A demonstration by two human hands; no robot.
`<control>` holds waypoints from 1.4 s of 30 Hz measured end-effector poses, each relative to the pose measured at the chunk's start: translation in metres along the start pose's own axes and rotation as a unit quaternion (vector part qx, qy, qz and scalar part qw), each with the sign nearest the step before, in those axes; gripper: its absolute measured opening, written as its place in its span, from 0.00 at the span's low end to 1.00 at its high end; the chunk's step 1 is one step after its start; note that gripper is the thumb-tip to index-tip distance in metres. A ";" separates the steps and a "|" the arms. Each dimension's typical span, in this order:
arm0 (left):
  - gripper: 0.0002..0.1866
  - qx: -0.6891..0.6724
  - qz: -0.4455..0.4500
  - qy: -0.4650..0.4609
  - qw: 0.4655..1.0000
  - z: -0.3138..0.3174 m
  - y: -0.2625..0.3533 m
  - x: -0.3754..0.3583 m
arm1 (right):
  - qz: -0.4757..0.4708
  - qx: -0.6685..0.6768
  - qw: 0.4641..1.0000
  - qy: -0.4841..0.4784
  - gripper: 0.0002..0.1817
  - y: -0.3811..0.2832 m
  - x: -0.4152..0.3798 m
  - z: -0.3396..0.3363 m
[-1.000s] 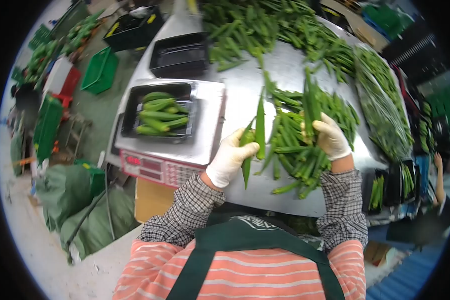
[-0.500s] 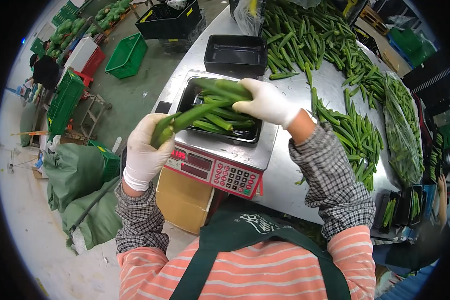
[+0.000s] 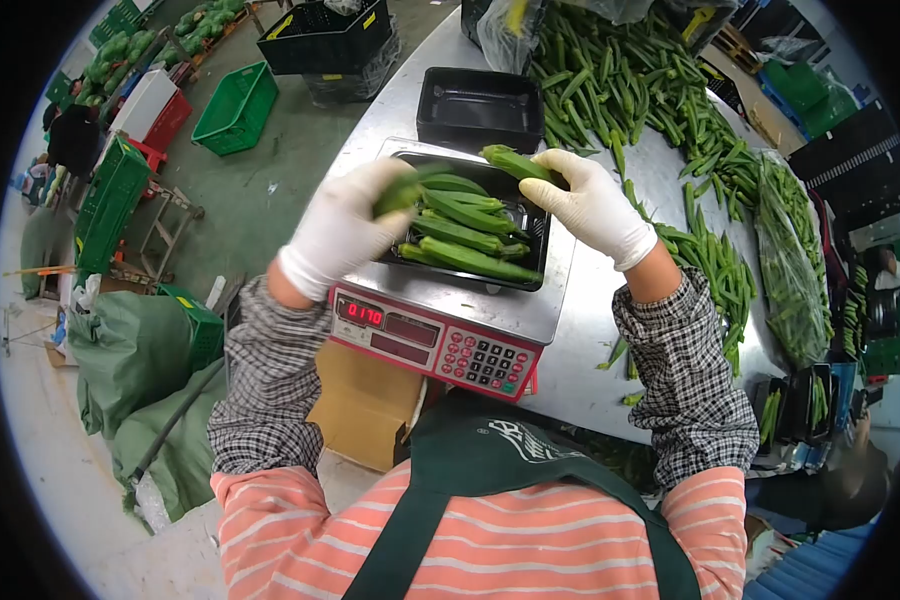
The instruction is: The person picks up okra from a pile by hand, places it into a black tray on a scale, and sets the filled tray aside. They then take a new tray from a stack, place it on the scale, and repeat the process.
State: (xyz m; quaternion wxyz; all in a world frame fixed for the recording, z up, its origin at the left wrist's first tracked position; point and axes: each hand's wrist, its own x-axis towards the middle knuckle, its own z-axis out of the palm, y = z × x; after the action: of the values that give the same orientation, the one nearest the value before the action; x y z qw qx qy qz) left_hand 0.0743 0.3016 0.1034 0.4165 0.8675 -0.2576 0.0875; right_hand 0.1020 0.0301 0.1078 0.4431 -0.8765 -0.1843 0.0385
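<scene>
A black tray (image 3: 532, 262) with several green okra pods (image 3: 460, 222) lies on the metal plate of a red and white scale (image 3: 435, 340), whose display reads 0.170. At the tray's left edge, my gloved left hand (image 3: 345, 222) is closed on okra, blurred by motion. My gloved right hand (image 3: 592, 205) pinches an okra pod (image 3: 515, 162) over the tray's upper right corner. Behind the scale stands an empty black tray (image 3: 480, 105).
Loose okra (image 3: 620, 75) is heaped over the back and right of the metal table (image 3: 585, 345). A plastic bag of okra (image 3: 795, 260) lies at the right, near small filled trays (image 3: 770, 415). Green crates (image 3: 235, 108) and sacks stand on the floor at left. A co-worker is at lower right.
The okra that both hands held across the tray is no longer between them. My hands are farther apart, and the left has moved up and right. The scale display now reads 0.170.
</scene>
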 end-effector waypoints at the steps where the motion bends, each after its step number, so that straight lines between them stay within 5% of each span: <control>1: 0.17 -0.058 -0.059 0.027 0.996 -0.012 0.001 -0.003 | -0.004 0.002 1.000 0.000 0.18 -0.001 -0.001 0.004; 5: 0.15 -0.116 -0.124 0.160 0.972 -0.049 -0.004 -0.016 | -0.045 -0.043 0.998 0.030 0.17 -0.004 0.008 0.018; 15: 0.14 -0.232 -0.230 0.260 0.908 -0.071 -0.032 -0.083 | -0.055 -0.129 0.990 0.028 0.18 -0.004 0.017 0.031; 24: 0.13 -0.310 -0.234 0.242 0.889 -0.054 -0.037 -0.086 | -0.003 -0.064 0.996 0.058 0.16 -0.012 0.014 0.030; 33: 0.10 -0.338 -0.214 0.179 0.899 -0.029 -0.035 -0.061 | 0.024 -0.247 0.956 -0.159 0.13 -0.019 -0.041 0.024; 42: 0.08 -0.304 -0.190 0.137 0.923 -0.012 -0.025 -0.038 | 0.022 -0.186 0.980 -0.068 0.13 -0.036 -0.026 0.036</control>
State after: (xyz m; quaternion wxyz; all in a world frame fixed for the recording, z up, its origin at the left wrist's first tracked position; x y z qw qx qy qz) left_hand 0.0554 0.3381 0.0800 0.7004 0.7112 -0.0430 0.0425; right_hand 0.0591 0.0676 0.1120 0.2581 -0.9427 -0.1983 0.0730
